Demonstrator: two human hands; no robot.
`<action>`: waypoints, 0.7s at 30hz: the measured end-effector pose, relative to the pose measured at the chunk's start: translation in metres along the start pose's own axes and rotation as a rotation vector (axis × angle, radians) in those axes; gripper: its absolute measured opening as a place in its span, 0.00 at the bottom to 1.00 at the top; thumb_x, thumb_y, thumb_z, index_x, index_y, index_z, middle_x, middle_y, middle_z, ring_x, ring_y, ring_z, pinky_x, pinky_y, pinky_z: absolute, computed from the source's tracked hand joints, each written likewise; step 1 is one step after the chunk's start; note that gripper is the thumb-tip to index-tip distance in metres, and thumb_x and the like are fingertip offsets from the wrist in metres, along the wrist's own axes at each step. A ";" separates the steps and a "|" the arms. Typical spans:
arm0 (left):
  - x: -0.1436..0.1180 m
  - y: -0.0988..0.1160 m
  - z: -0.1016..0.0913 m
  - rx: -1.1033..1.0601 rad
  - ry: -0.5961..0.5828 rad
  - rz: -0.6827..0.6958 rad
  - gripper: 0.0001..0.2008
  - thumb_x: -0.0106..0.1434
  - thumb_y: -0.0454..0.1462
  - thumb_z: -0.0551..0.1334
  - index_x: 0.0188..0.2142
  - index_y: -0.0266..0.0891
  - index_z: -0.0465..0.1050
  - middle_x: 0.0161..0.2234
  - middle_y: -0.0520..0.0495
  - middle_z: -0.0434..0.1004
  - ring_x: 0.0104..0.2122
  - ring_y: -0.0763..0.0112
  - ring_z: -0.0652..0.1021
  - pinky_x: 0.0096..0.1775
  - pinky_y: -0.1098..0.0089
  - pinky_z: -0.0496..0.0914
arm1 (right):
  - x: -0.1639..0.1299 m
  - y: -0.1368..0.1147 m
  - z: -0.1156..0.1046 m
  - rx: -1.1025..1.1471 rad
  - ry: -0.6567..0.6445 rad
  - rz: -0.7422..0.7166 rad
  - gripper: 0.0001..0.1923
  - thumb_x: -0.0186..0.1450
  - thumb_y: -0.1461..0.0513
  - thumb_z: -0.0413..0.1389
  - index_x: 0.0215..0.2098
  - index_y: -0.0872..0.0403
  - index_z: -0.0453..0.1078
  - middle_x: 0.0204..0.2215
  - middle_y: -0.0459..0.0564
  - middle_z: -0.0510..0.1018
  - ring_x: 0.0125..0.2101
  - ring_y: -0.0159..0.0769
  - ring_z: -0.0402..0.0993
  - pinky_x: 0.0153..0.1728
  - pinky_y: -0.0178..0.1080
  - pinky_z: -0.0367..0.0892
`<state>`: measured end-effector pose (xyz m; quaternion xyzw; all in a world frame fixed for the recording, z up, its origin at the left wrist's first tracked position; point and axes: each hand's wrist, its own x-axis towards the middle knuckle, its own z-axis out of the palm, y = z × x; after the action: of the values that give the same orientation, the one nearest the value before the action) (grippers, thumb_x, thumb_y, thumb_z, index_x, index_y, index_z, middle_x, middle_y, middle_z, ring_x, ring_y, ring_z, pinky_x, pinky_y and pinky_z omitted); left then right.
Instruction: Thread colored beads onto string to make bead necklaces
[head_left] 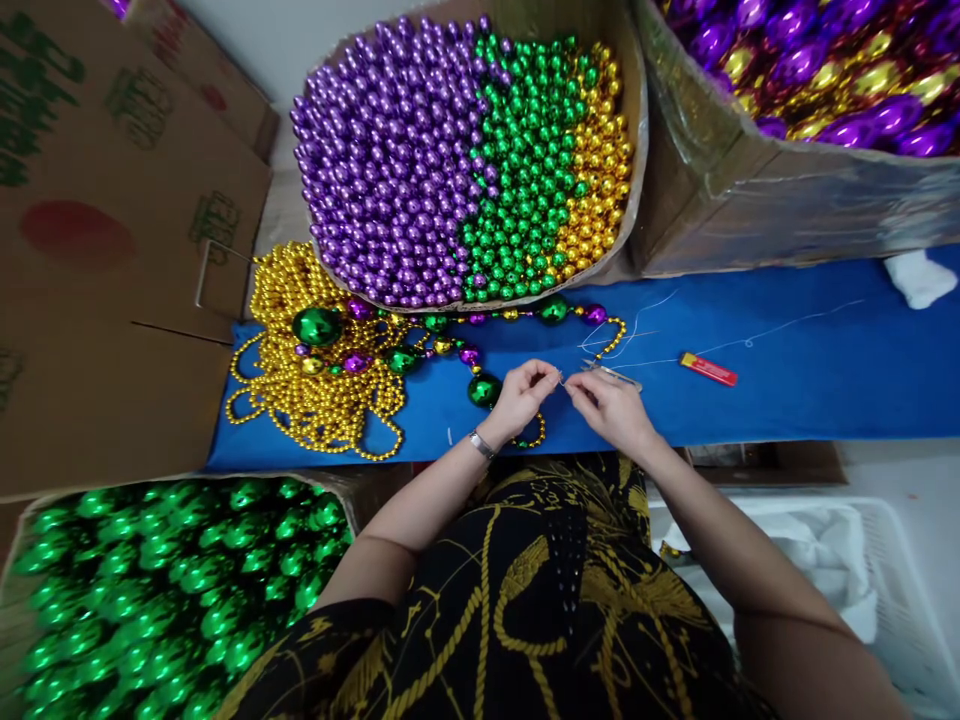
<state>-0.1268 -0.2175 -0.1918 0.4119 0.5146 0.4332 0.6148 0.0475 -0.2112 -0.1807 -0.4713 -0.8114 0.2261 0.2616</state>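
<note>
My left hand [527, 395] and my right hand [611, 405] meet above the blue table, both closed in a fingertip pinch. Between the fingertips shows a bit of thin thread [561, 379], mostly hidden by the fingers. A strand of purple, green and gold beads [469, 356] lies behind and left of my left hand, with one large green bead [484, 389] close to its wrist. Small metal scissors [626, 378] lie partly behind my right hand. Farther right rests a red and yellow lighter [709, 369], beside loose white thread [795, 318].
A heap of gold bead strings [322, 400] covers the table's left end. Behind stands a box of purple, green and gold beads [636, 190], with another bead-filled box [750, 200] to its right. Large green beads [180, 590] fill a box at lower left. A white basket [900, 560] stands lower right.
</note>
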 end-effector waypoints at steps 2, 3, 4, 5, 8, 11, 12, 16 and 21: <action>0.000 -0.001 0.000 0.024 -0.010 0.019 0.19 0.58 0.51 0.65 0.32 0.36 0.70 0.27 0.52 0.69 0.27 0.77 0.66 0.32 0.73 0.61 | 0.002 -0.003 0.000 0.019 0.030 0.059 0.09 0.69 0.58 0.52 0.40 0.51 0.74 0.31 0.47 0.80 0.31 0.34 0.77 0.34 0.35 0.67; 0.000 -0.001 -0.001 0.038 -0.014 0.030 0.19 0.58 0.51 0.65 0.32 0.36 0.69 0.27 0.52 0.69 0.27 0.77 0.66 0.32 0.73 0.62 | 0.003 -0.004 0.000 0.034 0.040 0.090 0.10 0.69 0.58 0.52 0.41 0.51 0.74 0.30 0.47 0.80 0.30 0.34 0.77 0.33 0.35 0.68; -0.001 -0.001 -0.001 0.057 -0.018 0.041 0.19 0.59 0.52 0.64 0.32 0.37 0.69 0.28 0.52 0.69 0.28 0.76 0.66 0.33 0.73 0.62 | 0.004 -0.006 0.000 0.049 0.042 0.114 0.10 0.69 0.58 0.52 0.44 0.52 0.73 0.29 0.46 0.81 0.29 0.34 0.77 0.32 0.35 0.67; -0.001 -0.001 -0.001 0.080 -0.020 0.053 0.19 0.59 0.52 0.64 0.32 0.37 0.69 0.28 0.52 0.70 0.28 0.76 0.67 0.33 0.72 0.62 | 0.005 -0.007 0.001 0.061 0.035 0.124 0.11 0.69 0.58 0.52 0.45 0.52 0.73 0.28 0.46 0.81 0.28 0.34 0.77 0.32 0.35 0.67; -0.001 -0.001 -0.001 0.143 -0.025 0.084 0.18 0.61 0.51 0.63 0.33 0.37 0.69 0.30 0.51 0.71 0.30 0.75 0.68 0.35 0.72 0.63 | 0.006 -0.007 0.006 0.036 0.017 0.081 0.11 0.70 0.59 0.50 0.44 0.53 0.72 0.27 0.46 0.80 0.27 0.33 0.76 0.31 0.34 0.66; -0.001 0.000 0.000 0.142 -0.034 0.096 0.17 0.61 0.49 0.63 0.33 0.36 0.69 0.30 0.50 0.71 0.31 0.74 0.69 0.36 0.72 0.64 | 0.005 -0.004 0.011 -0.117 0.063 -0.006 0.11 0.71 0.60 0.48 0.37 0.53 0.71 0.28 0.48 0.80 0.27 0.33 0.76 0.31 0.34 0.63; -0.001 0.000 0.000 0.128 -0.038 0.094 0.16 0.61 0.48 0.63 0.33 0.36 0.69 0.30 0.50 0.72 0.31 0.74 0.70 0.37 0.72 0.65 | 0.005 -0.003 0.013 -0.170 0.083 -0.028 0.11 0.71 0.60 0.47 0.36 0.53 0.71 0.28 0.48 0.80 0.27 0.33 0.75 0.30 0.34 0.62; -0.003 0.005 0.000 0.044 -0.088 0.034 0.14 0.61 0.46 0.64 0.33 0.36 0.70 0.29 0.51 0.71 0.30 0.76 0.70 0.35 0.72 0.66 | 0.004 -0.002 0.015 -0.226 0.113 -0.023 0.10 0.70 0.61 0.47 0.35 0.53 0.69 0.26 0.48 0.78 0.25 0.33 0.73 0.29 0.35 0.61; -0.003 0.009 -0.002 -0.030 -0.153 -0.013 0.14 0.57 0.45 0.67 0.34 0.37 0.69 0.29 0.51 0.72 0.29 0.76 0.73 0.34 0.73 0.68 | 0.006 -0.004 0.012 -0.170 0.105 0.008 0.10 0.70 0.61 0.46 0.35 0.53 0.68 0.23 0.47 0.76 0.24 0.33 0.72 0.28 0.34 0.60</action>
<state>-0.1305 -0.2179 -0.1823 0.4309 0.4623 0.4042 0.6612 0.0350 -0.2089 -0.1863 -0.5063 -0.8108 0.1327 0.2620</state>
